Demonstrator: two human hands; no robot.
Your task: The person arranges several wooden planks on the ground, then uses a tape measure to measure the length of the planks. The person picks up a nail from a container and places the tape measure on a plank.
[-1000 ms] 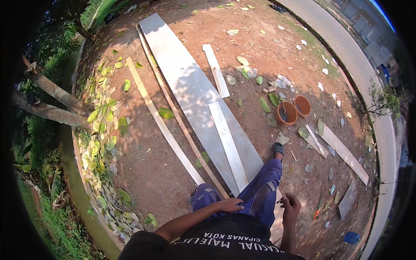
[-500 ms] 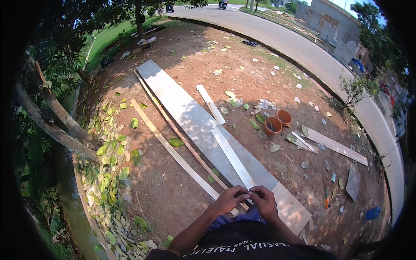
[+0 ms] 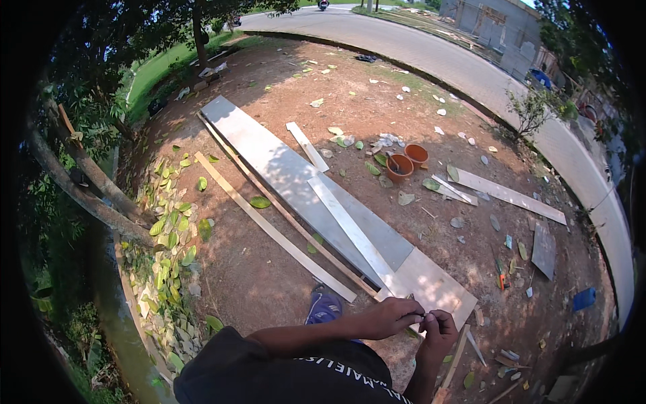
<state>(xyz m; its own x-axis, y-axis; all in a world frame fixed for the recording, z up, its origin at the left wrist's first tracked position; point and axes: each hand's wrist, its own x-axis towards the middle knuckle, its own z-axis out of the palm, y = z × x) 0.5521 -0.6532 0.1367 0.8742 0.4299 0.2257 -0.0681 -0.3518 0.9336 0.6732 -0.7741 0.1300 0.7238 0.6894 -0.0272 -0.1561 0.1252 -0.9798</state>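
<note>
My left hand [image 3: 389, 318] and my right hand [image 3: 439, 327] meet close together over the near end of a long board. Thumbs and fingers of both are pinched around something small and dark, too tiny to name. Below them lies the long board [image 3: 269, 161], pale grey along most of its length, with a bare light-brown wooden panel [image 3: 437, 279] at its near end. A narrow whitish strip [image 3: 350, 225] rests lengthwise on top of the board. Two thin wooden strips, a light one [image 3: 262, 219] and a darker one [image 3: 286, 215], run along the board's left side.
Two orange-brown pots [image 3: 400, 168] stand right of the board. Beyond them lie a plank [image 3: 511, 195], a grey offcut [image 3: 544, 250], an orange-handled tool [image 3: 500, 275] and a blue container [image 3: 584, 299]. Leaves [image 3: 171, 249] and a leaning tree trunk [image 3: 101, 185] border the water channel at left.
Both hands have moved right, still pinched together, and my left forearm now reaches across my body. My blue shoe has come into view. The whole scene has shifted slightly left and up.
</note>
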